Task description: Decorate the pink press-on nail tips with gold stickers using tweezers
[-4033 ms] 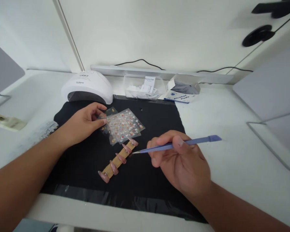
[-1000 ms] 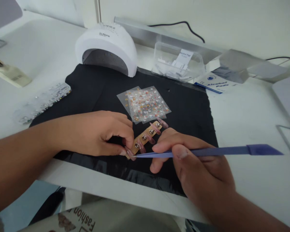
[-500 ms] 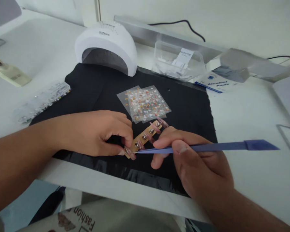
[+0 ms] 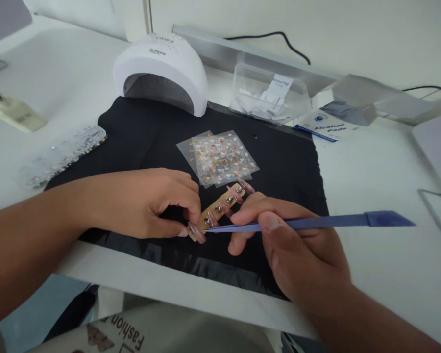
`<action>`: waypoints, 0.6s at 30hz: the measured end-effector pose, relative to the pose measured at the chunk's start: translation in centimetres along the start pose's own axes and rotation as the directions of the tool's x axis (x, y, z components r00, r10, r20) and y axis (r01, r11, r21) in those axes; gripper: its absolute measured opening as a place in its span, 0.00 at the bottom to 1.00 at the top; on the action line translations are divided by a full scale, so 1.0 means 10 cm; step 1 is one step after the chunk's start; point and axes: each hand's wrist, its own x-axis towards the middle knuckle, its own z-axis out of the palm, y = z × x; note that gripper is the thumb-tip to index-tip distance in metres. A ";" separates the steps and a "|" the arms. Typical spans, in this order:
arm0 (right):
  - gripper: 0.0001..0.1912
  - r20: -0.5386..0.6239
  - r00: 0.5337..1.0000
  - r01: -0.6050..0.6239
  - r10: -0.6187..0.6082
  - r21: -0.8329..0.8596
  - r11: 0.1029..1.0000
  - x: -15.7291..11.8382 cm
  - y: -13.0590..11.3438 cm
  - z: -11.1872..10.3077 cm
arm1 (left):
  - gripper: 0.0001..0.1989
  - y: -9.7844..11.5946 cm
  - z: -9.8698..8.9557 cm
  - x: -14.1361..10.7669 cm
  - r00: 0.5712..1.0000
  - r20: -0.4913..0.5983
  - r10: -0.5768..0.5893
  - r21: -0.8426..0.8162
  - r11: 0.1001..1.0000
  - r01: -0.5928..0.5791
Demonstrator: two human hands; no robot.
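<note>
Several pinkish, pointed false nails sit along a wooden nail stand with round metal studs, lying slantwise on a black cloth. My left hand grips the near end of this stand between thumb and bent fingers, right beside the nearest nail. In my right hand is a pair of blue-purple tweezers, held like a pen. Their tip reaches the nearest nail; whether it pinches anything there is too small to tell. Just behind the stand lie clear sticker sheets with small white and orange designs.
A white nail lamp stands at the back. To its right are a clear plastic box of sachets and an alcohol pads box. On the left lie a cream bottle and a clear pack of shiny bits.
The tweezers have shifted very slightly left, their tip staying at the nearest nail. My left hand keeps its grip on the stand; little else differs apart from a slight shift of the view.
</note>
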 end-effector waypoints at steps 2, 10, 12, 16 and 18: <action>0.11 0.006 1.000 -0.019 0.018 0.022 1.000 0.01 0.00 0.00 | 0.10 0.01 0.00 0.00 1.000 -0.012 0.001 0.004 1.000 -0.001; 0.11 0.001 1.000 0.019 -0.019 -0.017 1.000 0.01 0.02 0.00 | 0.08 0.08 0.05 -0.02 0.993 -0.103 0.054 -0.033 0.998 -0.057; 0.11 -0.002 1.000 0.008 -0.008 -0.019 1.000 0.00 0.02 -0.01 | 0.07 0.09 0.07 -0.01 0.993 -0.101 0.065 -0.031 0.997 -0.068; 0.12 0.004 1.000 -0.012 0.012 -0.025 1.000 -0.01 0.01 -0.02 | 0.09 0.10 0.09 0.00 0.994 -0.083 0.066 0.000 0.998 -0.066; 0.12 0.014 1.000 -0.006 0.007 -0.029 1.000 -0.01 0.01 -0.02 | 0.09 0.11 0.10 0.01 0.995 -0.075 0.064 0.012 0.998 -0.063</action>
